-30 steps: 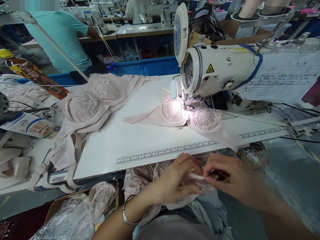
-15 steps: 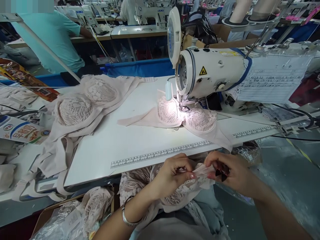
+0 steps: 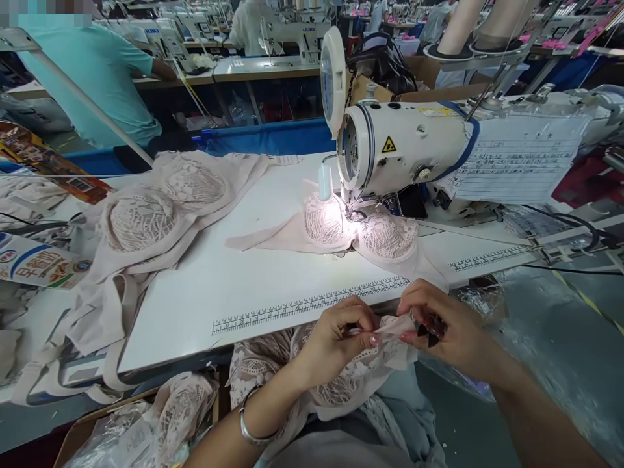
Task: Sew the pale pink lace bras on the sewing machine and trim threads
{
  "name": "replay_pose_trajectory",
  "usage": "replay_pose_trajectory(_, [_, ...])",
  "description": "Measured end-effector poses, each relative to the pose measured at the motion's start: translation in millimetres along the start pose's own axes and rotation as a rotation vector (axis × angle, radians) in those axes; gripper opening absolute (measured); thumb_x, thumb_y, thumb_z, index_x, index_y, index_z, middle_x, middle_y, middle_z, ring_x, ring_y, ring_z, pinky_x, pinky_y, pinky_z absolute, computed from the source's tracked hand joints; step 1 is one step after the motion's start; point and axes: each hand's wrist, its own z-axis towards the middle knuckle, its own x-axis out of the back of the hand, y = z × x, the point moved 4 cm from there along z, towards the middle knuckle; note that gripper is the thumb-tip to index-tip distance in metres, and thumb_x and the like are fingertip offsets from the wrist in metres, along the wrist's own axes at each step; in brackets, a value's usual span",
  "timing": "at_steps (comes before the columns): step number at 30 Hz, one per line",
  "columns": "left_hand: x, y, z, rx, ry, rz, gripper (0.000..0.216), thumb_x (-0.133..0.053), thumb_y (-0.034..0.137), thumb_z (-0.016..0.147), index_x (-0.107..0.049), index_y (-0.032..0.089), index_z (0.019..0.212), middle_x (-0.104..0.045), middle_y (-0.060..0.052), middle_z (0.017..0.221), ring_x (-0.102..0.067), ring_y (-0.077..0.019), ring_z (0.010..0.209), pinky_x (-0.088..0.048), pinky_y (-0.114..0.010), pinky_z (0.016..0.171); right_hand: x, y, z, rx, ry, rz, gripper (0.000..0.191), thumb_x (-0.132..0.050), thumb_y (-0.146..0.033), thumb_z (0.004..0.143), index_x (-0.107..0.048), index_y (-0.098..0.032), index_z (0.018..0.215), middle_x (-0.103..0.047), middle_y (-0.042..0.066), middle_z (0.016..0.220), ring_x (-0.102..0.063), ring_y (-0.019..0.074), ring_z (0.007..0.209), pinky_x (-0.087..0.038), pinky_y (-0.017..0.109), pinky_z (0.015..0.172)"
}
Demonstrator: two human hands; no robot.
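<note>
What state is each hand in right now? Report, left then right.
Left hand: closed, pinching the pale lace fabric.
Right hand: closed, pinching the same fabric, with a small dark pointed object, not clearly identifiable, in its grasp.

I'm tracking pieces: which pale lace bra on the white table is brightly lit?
The pale pink lace bra beneath the white sewing machine; the other pale lace bra lies farther left, less brightly lit.

Left hand (image 3: 336, 341) and right hand (image 3: 453, 328) pinch a pale lace piece (image 3: 344, 383) over the lap (image 3: 407, 416), a small dark object (image 3: 431, 334) in the right; on the white table (image 3: 195, 305), a bra (image 3: 327, 225) lies brightly lit beneath the sewing machine (image 3: 402, 143); more bras (image 3: 141, 222) lie leftward.
</note>
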Motion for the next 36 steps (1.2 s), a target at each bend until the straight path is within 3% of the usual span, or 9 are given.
replay_pose_trajectory(5, [-1,2,0,-0.015,-0.021,0.044,0.034,-0.070,0.039,0.090,-0.061,0.015,0.068,-0.058,-0.007,0.088,-0.057,-0.0165,0.082,-0.045,-0.028,0.073,2,2,0,-0.015,0.001,0.000,0.018,-0.067,-0.042,0.090,-0.061,-0.026,0.086,-0.053,0.004,0.095,-0.046,0.0114,0.062,-0.041,0.024,0.050])
replay_pose_trajectory(12, [0,3,0,-0.023,-0.038,0.033,0.030,-0.071,0.033,0.090,-0.060,0.015,0.069,-0.058,-0.007,0.089,-0.058,-0.0162,0.084,-0.047,-0.026,0.073,4,0,4,-0.121,-0.148,0.009,0.029,-0.068,-0.052,0.088,-0.060,-0.024,0.083,-0.051,0.003,0.096,-0.047,0.0125,0.066,-0.044,0.024,0.056])
replay_pose_trajectory(16, [0,3,0,-0.021,-0.030,0.018,0.028,-0.071,0.032,0.090,-0.061,0.015,0.070,-0.062,-0.009,0.093,-0.061,-0.0177,0.088,-0.048,-0.027,0.074,6,3,4,-0.117,-0.161,0.091,0.032,-0.069,-0.053,0.087,-0.059,-0.024,0.082,-0.050,0.003,0.096,-0.050,0.0143,0.073,-0.046,0.025,0.061])
replay_pose_trajectory(20, [-2,2,-1,0.013,-0.037,-0.017,0.028,-0.071,0.034,0.090,-0.062,0.015,0.071,-0.068,-0.012,0.100,-0.065,-0.0204,0.094,-0.050,-0.028,0.078,5,8,5,-0.118,-0.187,0.205,0.031,-0.060,-0.051,0.094,-0.062,-0.022,0.084,-0.060,0.006,0.103,-0.046,0.0102,0.062,-0.042,0.025,0.055])
replay_pose_trajectory(23, [-2,2,0,0.007,-0.024,-0.017,0.030,-0.071,0.036,0.089,-0.062,0.016,0.070,-0.071,-0.011,0.098,-0.065,-0.0204,0.095,-0.050,-0.029,0.081,3,11,6,-0.181,-0.210,0.344,0.030,-0.061,-0.049,0.094,-0.065,-0.021,0.087,-0.064,0.006,0.095,-0.052,0.0120,0.064,-0.045,0.026,0.058])
replay_pose_trajectory(27, [-2,0,-1,0.035,-0.023,-0.055,0.031,-0.072,0.036,0.089,-0.061,0.015,0.069,-0.072,-0.011,0.098,-0.066,-0.0203,0.095,-0.050,-0.028,0.080,3,15,6,-0.270,-0.184,0.451,0.032,-0.067,-0.050,0.089,-0.062,-0.020,0.081,-0.062,0.004,0.087,-0.056,0.0134,0.066,-0.048,0.027,0.059])
replay_pose_trajectory(36, [-6,-2,0,0.065,-0.024,-0.073,0.030,-0.068,0.027,0.090,-0.051,0.016,0.067,-0.073,-0.010,0.099,-0.066,-0.0178,0.090,-0.050,-0.025,0.075,4,9,5,-0.244,-0.046,0.398,0.036,-0.067,-0.047,0.090,-0.050,-0.021,0.071,-0.058,0.002,0.082,-0.049,0.0118,0.063,-0.041,0.025,0.055])
